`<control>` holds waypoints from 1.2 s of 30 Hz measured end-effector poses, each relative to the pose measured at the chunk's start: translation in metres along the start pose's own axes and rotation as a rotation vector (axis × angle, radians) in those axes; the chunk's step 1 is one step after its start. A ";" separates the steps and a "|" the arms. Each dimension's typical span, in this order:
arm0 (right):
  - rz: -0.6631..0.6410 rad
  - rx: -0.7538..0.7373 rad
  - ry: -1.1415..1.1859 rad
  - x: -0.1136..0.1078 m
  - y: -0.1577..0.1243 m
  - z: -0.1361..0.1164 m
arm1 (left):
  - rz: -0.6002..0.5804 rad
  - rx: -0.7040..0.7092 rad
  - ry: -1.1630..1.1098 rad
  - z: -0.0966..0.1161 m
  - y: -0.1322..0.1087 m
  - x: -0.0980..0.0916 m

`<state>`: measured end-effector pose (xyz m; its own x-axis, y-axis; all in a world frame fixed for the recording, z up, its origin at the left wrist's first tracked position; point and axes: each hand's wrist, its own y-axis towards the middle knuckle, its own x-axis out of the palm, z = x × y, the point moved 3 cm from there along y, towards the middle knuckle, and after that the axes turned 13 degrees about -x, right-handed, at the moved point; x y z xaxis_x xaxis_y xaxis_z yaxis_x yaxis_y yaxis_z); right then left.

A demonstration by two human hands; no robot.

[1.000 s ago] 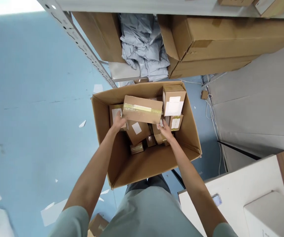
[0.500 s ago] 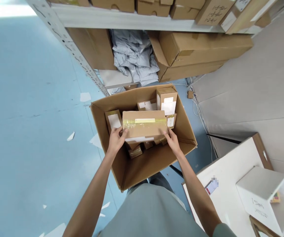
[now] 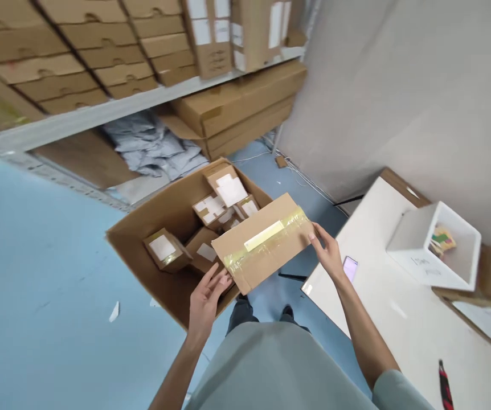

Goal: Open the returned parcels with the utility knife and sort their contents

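Between my two hands is a flat brown cardboard box [image 3: 266, 245], tilted, with yellowish tape and a pale label along its top. My left hand [image 3: 207, 293] grips its near left end, thumb on the edge. At its far right end, my right hand [image 3: 326, 250] holds the other short side. The held box overhangs the right part of a large open carton [image 3: 143, 228]. Inside that carton lie several smaller labelled boxes, among them one with a white label [image 3: 166, 250] at the left and a taller one [image 3: 227, 185] at the back.
A metal shelf [image 3: 100, 111] with stacked cardboard boxes and grey bags [image 3: 155, 142] stands behind the carton. On the right, a white table [image 3: 373, 290] bears a phone [image 3: 350, 267], a white bin [image 3: 433, 245] and a red-black tool [image 3: 445, 387]. Paper scraps [image 3: 114, 311] lie on the blue floor.
My hands have carried the flat box up and rightward, from over the middle of the carton to its right side, turning it aslant. My view has swung right, showing more of the table.
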<state>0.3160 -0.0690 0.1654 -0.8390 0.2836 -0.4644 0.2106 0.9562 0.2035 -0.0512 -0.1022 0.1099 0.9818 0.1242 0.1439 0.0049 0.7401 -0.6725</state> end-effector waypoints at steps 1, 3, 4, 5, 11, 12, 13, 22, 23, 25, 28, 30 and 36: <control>0.035 -0.006 -0.022 -0.026 -0.009 0.002 | -0.037 -0.003 0.007 -0.004 -0.007 0.020; 0.125 -0.010 -0.068 -0.081 -0.030 0.012 | -0.113 -0.011 0.051 -0.014 -0.021 0.063; 0.174 -0.005 -0.085 -0.110 -0.043 0.019 | -0.155 -0.019 0.082 -0.020 -0.029 0.087; 0.224 0.001 -0.097 -0.139 -0.058 0.029 | -0.201 -0.030 0.118 -0.028 -0.037 0.112; 0.466 0.082 -0.110 -0.310 -0.162 0.107 | -0.480 -0.139 0.303 -0.105 -0.096 0.258; 0.494 0.093 -0.107 -0.335 -0.179 0.123 | -0.524 -0.170 0.318 -0.124 -0.108 0.280; 0.518 0.101 -0.102 -0.359 -0.195 0.139 | -0.567 -0.201 0.331 -0.144 -0.120 0.300; 0.358 0.432 -0.137 -0.460 -0.281 0.259 | -0.817 -0.437 0.494 -0.294 -0.204 0.411; 0.350 0.450 -0.168 -0.458 -0.285 0.263 | -0.847 -0.443 0.505 -0.299 -0.207 0.414; 0.355 0.442 -0.214 -0.445 -0.290 0.264 | -0.902 -0.427 0.498 -0.301 -0.207 0.415; 0.343 0.316 -0.297 -0.410 -0.288 0.253 | -0.915 -0.390 0.440 -0.288 -0.194 0.406; 0.296 0.180 -0.311 -0.378 -0.277 0.239 | -0.851 -0.355 0.393 -0.270 -0.178 0.390; 0.034 -0.010 -0.228 -0.256 -0.204 0.180 | -0.627 -0.227 0.222 -0.204 -0.117 0.301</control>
<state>0.5778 -0.3236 0.0874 -0.6963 0.3255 -0.6396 0.2306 0.9454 0.2302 0.2825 -0.2867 0.0837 0.7962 -0.4363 0.4192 0.5988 0.4685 -0.6496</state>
